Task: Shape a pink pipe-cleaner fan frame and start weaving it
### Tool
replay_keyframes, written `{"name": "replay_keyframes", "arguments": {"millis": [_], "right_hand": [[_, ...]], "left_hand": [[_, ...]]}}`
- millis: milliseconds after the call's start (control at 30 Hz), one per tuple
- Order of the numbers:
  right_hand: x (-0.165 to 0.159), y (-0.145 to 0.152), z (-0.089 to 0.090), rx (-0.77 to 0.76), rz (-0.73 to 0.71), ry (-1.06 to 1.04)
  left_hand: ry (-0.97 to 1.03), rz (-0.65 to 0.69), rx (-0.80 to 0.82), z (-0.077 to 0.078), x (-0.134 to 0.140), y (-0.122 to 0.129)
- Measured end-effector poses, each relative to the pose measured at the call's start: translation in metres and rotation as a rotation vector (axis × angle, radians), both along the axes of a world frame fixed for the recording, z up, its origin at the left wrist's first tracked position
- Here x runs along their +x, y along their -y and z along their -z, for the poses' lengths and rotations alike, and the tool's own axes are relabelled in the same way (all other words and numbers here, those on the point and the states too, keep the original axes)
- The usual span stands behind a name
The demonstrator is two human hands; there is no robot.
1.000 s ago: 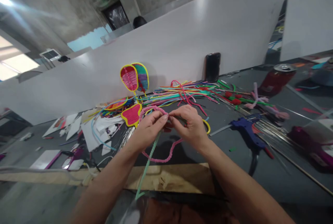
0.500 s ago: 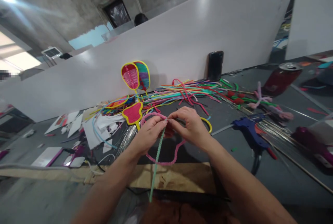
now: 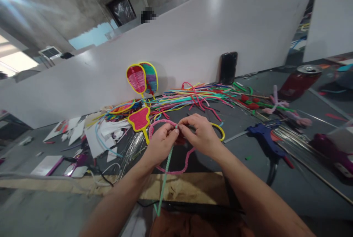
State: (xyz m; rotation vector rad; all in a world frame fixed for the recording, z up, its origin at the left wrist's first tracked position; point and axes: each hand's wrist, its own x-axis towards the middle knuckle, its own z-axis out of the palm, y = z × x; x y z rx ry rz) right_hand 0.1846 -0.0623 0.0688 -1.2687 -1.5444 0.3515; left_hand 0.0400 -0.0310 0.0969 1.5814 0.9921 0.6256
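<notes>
Near table edge (image 3: 205, 173), hands (image 3: 162, 140) (image 3: 199, 133) pinching pink loop (image 3: 176, 172)

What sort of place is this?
Likely a craft workshop: colored pipe cleaners lie heaped on the table, yellow-rimmed paddle shapes stand before a partition, and what looks like a blue glue gun lies nearby.

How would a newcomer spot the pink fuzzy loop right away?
Start at the dark table; find where left hand and right hand meet. The pink loop shows beyond and below them, its wavy outline unlike the nearly straight green strip crossing it.
</notes>
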Motion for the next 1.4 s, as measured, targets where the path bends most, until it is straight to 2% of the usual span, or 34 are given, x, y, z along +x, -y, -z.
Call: {"name": "replay_keyframes", "arguments": {"millis": [133, 633, 900, 967, 1200, 1400], "right_hand": [[-0.001, -0.001, 0.002, -0.013, -0.003, -0.031], [-0.001, -0.001, 0.003, -0.074, -0.034, -0.1], [-0.004, -0.007, 0.011, -0.079, -0.055, -0.125], [-0.004, -0.008, 0.012, -0.085, -0.058, -0.145], [0.0, -0.009, 0.013, -0.126, -0.116, -0.199], [0.0, -0.008, 0.016, 0.033, -0.027, 0.085]], "left_hand": [[-0.064, -0.022, 0.117, 0.005, 0.0, -0.002], [-0.195, -0.058, 0.271, 0.011, -0.003, -0.002], [-0.394, -0.166, 0.457, 0.008, 0.001, 0.002], [-0.349, -0.16, 0.424, 0.009, 0.002, 0.001], [-0.104, -0.033, 0.142, 0.006, 0.0, 0.0], [-0.041, 0.026, 0.108, 0.008, -0.005, 0.0]]}}
